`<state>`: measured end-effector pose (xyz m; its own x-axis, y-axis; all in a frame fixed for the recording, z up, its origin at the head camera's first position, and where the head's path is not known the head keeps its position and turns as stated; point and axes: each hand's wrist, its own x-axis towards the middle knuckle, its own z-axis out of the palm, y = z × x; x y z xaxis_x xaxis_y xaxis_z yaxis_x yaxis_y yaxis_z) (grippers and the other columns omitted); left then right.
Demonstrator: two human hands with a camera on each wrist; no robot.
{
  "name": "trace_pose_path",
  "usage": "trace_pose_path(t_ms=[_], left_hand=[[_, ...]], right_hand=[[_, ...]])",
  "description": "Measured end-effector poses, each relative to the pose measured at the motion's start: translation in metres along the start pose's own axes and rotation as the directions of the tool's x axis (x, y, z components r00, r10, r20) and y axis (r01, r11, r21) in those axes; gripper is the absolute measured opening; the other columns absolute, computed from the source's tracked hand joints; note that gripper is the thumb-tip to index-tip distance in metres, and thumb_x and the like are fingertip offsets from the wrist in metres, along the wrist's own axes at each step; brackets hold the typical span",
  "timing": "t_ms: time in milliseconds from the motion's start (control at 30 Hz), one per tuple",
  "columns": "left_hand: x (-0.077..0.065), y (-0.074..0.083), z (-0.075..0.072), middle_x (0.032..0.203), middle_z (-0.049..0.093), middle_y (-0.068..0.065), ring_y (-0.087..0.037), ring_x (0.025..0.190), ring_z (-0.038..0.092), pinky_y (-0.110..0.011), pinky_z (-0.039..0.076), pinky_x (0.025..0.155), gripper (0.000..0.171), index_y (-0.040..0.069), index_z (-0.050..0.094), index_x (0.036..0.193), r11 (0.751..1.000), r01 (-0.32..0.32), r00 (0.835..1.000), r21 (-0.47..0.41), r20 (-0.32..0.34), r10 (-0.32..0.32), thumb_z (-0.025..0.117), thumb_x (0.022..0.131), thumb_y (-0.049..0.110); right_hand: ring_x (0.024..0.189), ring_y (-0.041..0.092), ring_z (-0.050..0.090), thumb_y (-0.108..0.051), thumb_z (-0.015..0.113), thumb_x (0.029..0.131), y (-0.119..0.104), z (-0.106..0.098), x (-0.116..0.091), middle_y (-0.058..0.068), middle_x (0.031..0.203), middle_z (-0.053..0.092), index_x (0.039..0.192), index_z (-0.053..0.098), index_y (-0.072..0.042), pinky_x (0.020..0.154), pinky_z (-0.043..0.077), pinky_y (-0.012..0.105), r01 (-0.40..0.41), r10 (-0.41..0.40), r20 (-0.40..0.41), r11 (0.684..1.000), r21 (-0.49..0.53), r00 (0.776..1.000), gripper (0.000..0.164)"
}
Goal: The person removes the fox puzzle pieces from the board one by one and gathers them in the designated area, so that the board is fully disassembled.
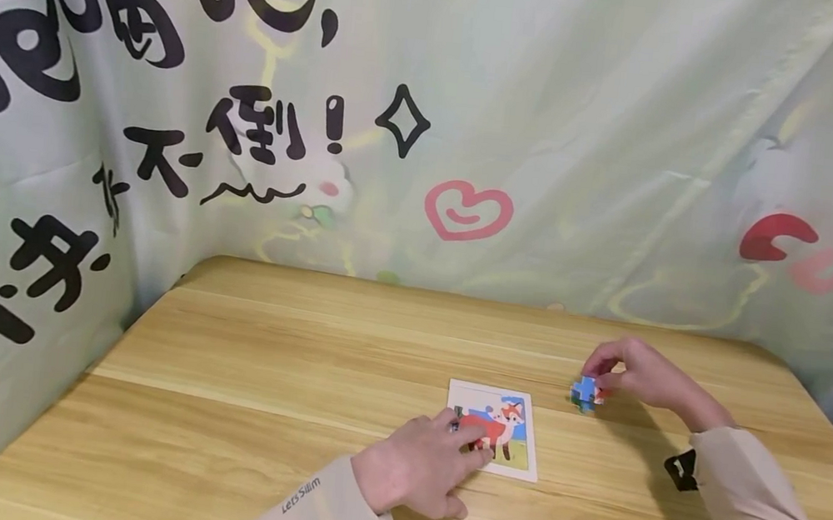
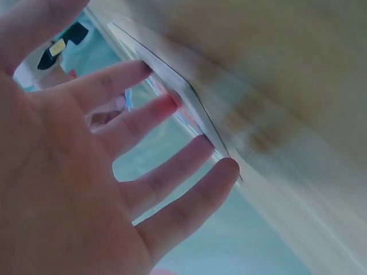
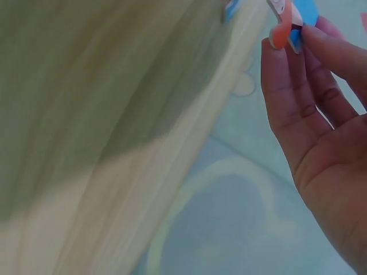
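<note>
My left hand (image 1: pixel 435 463) lies over the left side of a white-bordered puzzle board (image 1: pixel 533 451) that shows a fox picture. Its fingers (image 2: pixel 166 177) are spread and nearly straight, fingertips at the board's edge in the left wrist view. Farther right, my right hand (image 1: pixel 639 372) pinches a puzzle piece (image 3: pixel 281 31) in orange, white and blue between thumb and fingers. Just beside those fingertips, blue puzzle pieces (image 1: pixel 585 391) with some green sit on the table. Part of the fox picture is hidden under the left hand.
The wooden table (image 1: pixel 287 356) extends to a back edge along a pale printed curtain (image 1: pixel 586 142). Curtain also hangs on the left. A black device (image 1: pixel 682 470) is at the right sleeve's cuff (image 1: pixel 725 453).
</note>
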<state>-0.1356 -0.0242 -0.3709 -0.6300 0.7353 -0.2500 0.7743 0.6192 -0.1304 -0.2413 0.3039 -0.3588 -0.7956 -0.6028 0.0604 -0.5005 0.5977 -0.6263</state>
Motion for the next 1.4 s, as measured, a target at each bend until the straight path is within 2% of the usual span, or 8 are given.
trace_pose_path(t_ms=[133, 500, 667, 867, 1000, 1167, 1400], left_hand=[[0.0, -0.003, 0.0, 0.158, 0.036, 0.014, -0.019, 0.133, 0.042, -0.031, 0.049, 0.096, 0.07, 0.036, 0.044, 0.154, 1.0, 0.003, 1.0, -0.006, 0.008, -0.003, 0.065, 0.092, 0.06], [0.0, -0.002, 0.001, 0.158, 0.035, 0.014, -0.018, 0.135, 0.04, -0.032, 0.048, 0.097, 0.07, 0.036, 0.044, 0.154, 0.999, 0.015, 1.0, -0.034, 0.015, -0.015, 0.068, 0.091, 0.057], [0.0, -0.002, 0.001, 0.157, 0.036, 0.014, -0.018, 0.134, 0.041, -0.032, 0.048, 0.097, 0.07, 0.036, 0.045, 0.154, 0.999, 0.014, 1.0, -0.03, 0.013, -0.014, 0.068, 0.091, 0.056], [0.0, -0.002, 0.001, 0.158, 0.036, 0.014, -0.017, 0.135, 0.041, -0.033, 0.048, 0.097, 0.07, 0.036, 0.044, 0.154, 1.0, 0.011, 1.0, -0.02, 0.012, -0.011, 0.067, 0.091, 0.057], [0.0, -0.003, 0.002, 0.158, 0.036, 0.015, -0.017, 0.135, 0.041, -0.033, 0.049, 0.096, 0.07, 0.037, 0.044, 0.154, 1.0, 0.009, 1.0, -0.009, 0.012, -0.009, 0.066, 0.091, 0.058], [0.0, -0.004, 0.002, 0.157, 0.036, 0.015, -0.017, 0.135, 0.04, -0.034, 0.049, 0.096, 0.07, 0.037, 0.044, 0.154, 1.0, 0.005, 1.0, -0.015, 0.007, -0.005, 0.067, 0.091, 0.058], [-0.001, -0.004, 0.002, 0.157, 0.037, 0.015, -0.016, 0.134, 0.041, -0.033, 0.05, 0.094, 0.07, 0.037, 0.044, 0.154, 1.0, 0.002, 1.0, -0.018, 0.003, -0.002, 0.067, 0.091, 0.058]], right_hand=[[0.072, 0.008, 0.062, 0.016, 0.067, 0.085, 0.007, -0.003, -0.007, 0.002, 0.087, 0.07, 0.09, 0.073, 0.003, 0.061, 0.056, 0.029, -0.02, 0.02, 0.011, 1.0, -0.001, 1.0, 0.015], [0.072, 0.003, 0.059, 0.017, 0.071, 0.081, 0.03, -0.008, -0.024, -0.003, 0.084, 0.071, 0.086, 0.074, 0.0, 0.061, 0.052, 0.026, 0.009, -0.009, 0.005, 0.996, -0.093, 1.0, 0.018], [0.071, 0.002, 0.057, 0.017, 0.07, 0.081, 0.034, -0.009, -0.029, -0.003, 0.085, 0.07, 0.087, 0.074, 0.001, 0.06, 0.051, 0.026, -0.032, 0.034, 0.026, 0.996, -0.082, 0.999, 0.017], [0.069, 0.003, 0.055, 0.015, 0.068, 0.083, 0.034, -0.01, -0.031, -0.001, 0.085, 0.069, 0.088, 0.073, 0.002, 0.06, 0.05, 0.025, -0.094, 0.097, 0.047, 0.994, -0.059, 0.994, 0.015], [0.073, 0.002, 0.056, 0.014, 0.069, 0.082, 0.034, -0.011, -0.03, 0.0, 0.085, 0.07, 0.086, 0.073, -0.003, 0.062, 0.05, 0.025, -0.078, 0.082, 0.028, 0.992, -0.101, 0.996, 0.018], [0.075, 0.001, 0.055, 0.011, 0.072, 0.081, 0.03, -0.012, -0.026, -0.005, 0.084, 0.069, 0.083, 0.073, -0.009, 0.065, 0.049, 0.026, -0.093, 0.091, -0.016, 0.979, -0.183, 0.996, 0.02], [0.076, 0.003, 0.057, 0.007, 0.074, 0.083, 0.018, -0.008, -0.014, -0.006, 0.085, 0.068, 0.086, 0.073, -0.007, 0.067, 0.052, 0.028, -0.056, 0.055, -0.011, 0.98, -0.192, 0.998, 0.014]])
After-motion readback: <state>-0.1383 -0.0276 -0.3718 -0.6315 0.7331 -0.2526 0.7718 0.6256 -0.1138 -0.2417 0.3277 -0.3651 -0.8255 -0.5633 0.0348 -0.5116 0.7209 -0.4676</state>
